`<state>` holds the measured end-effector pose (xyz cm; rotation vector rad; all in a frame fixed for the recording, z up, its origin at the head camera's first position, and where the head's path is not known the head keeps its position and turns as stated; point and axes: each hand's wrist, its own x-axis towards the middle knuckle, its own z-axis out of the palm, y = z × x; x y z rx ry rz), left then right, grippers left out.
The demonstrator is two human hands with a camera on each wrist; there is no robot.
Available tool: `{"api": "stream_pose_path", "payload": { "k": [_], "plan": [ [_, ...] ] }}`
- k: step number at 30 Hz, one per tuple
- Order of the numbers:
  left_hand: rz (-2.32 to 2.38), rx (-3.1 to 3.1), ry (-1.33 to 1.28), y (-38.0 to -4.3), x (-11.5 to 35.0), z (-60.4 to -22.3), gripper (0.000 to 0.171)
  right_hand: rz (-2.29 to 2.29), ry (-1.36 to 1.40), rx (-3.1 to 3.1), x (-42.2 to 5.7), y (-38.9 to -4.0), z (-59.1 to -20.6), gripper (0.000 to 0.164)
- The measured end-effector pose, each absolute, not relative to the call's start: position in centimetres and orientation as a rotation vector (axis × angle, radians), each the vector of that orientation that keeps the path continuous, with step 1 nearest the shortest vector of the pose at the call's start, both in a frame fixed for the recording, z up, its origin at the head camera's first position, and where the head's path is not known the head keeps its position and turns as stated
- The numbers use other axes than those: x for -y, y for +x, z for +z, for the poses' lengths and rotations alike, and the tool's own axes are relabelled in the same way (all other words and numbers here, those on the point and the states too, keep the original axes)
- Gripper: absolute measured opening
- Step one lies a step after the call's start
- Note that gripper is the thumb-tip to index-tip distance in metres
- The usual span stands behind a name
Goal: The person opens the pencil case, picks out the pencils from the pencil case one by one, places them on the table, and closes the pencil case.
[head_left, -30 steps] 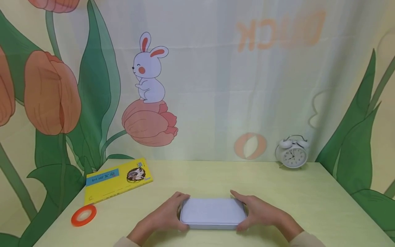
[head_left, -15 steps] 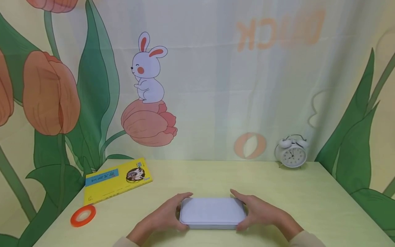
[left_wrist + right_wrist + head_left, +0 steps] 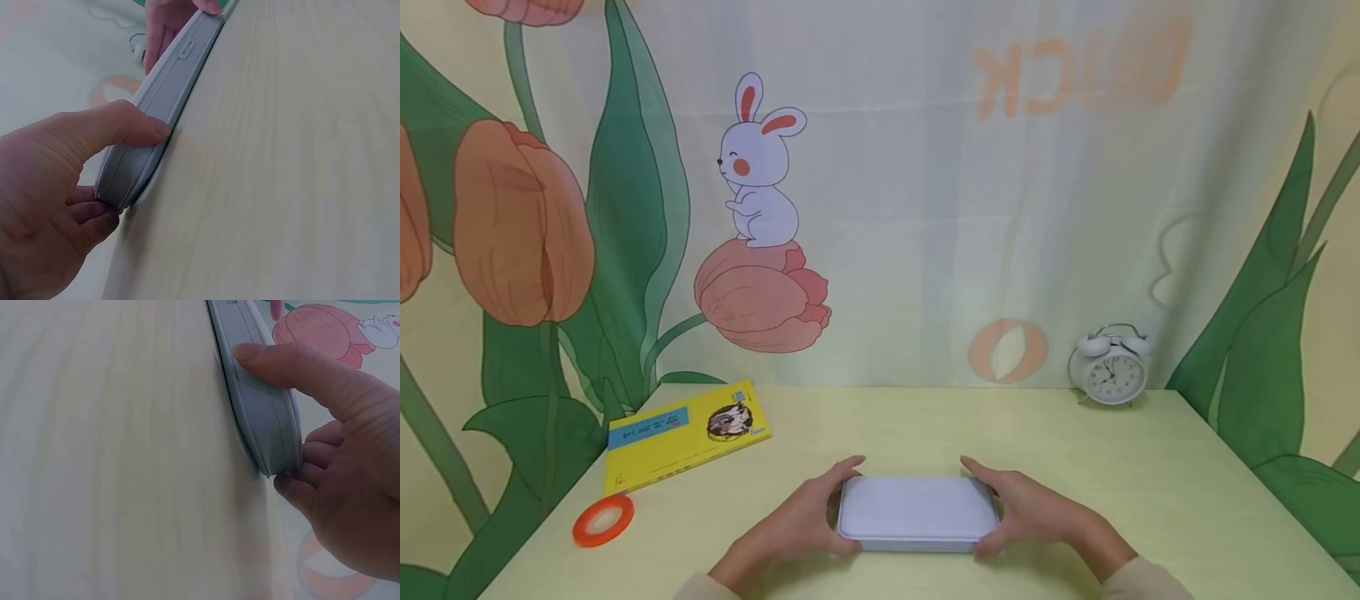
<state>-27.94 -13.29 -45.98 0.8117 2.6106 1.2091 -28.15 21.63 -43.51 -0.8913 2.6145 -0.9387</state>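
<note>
A flat, pale lavender-grey case (image 3: 917,510) with rounded corners lies at the table's front middle, its lid down. My left hand (image 3: 808,518) holds its left end, and my right hand (image 3: 1037,512) holds the opposite end. In the left wrist view the left thumb (image 3: 140,128) presses the front side while the other fingers wrap the end. A small latch (image 3: 186,49) shows midway along that side. The right wrist view has the right thumb (image 3: 259,355) on the front side too, fingers curled at the end. The case's inside is hidden.
A yellow book (image 3: 688,437) lies at the table's left, with an orange tape roll (image 3: 580,530) just in front of it. At the back right stands a white alarm clock (image 3: 1112,375). A printed curtain (image 3: 895,208) hangs behind the table (image 3: 1187,500).
My left fingers have shifted a little at the case's far left corner, the index finger now reaching farther up. The right hand and the case stay in place.
</note>
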Motion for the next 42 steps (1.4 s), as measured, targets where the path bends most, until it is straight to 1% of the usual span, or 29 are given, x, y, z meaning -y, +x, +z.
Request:
{"api": "stream_pose_path", "payload": {
  "k": [3, 5, 7, 10, 13, 15, 19, 37, 42],
  "plan": [
    [1.234, -2.605, 0.803, -27.89, 13.18, -45.79, 0.110, -0.939, -0.899, -2.617, -21.66, -28.26, -43.45, 0.118],
    [1.239, -2.611, 0.800, -27.80, 13.16, -45.75, 0.109, -0.932, -0.903, -2.613, -21.62, -28.37, -43.50, 0.118],
    [1.247, -2.611, 0.798, -27.70, 13.19, -45.79, 0.105, -0.909, -0.916, -2.618, -21.54, -28.39, -43.61, 0.118],
    [1.250, -2.612, 0.804, -27.60, 13.25, -45.84, 0.094, -0.856, -0.951, -2.641, -21.43, -28.36, -43.81, 0.117],
    [1.260, -2.602, 0.818, -27.56, 13.29, -45.85, 0.083, -0.841, -0.991, -2.663, -21.40, -28.23, -43.90, 0.110],
    [1.254, -2.609, 0.819, -27.56, 13.27, -45.83, 0.080, -0.850, -1.008, -2.669, -21.40, -28.17, -43.92, 0.103],
    [1.237, -2.638, 0.822, -27.59, 13.18, -45.61, 0.078, -0.866, -1.019, -2.683, -21.38, -28.17, -43.84, 0.097],
    [1.206, -2.656, 0.865, -27.84, 12.97, -45.43, 0.071, -0.851, -0.999, -2.674, -21.33, -28.50, -43.58, 0.092],
    [1.191, -2.648, 0.850, -27.79, 13.14, -45.37, 0.072, -0.867, -1.002, -2.656, -21.12, -28.56, -43.44, 0.090]
  ]
}}
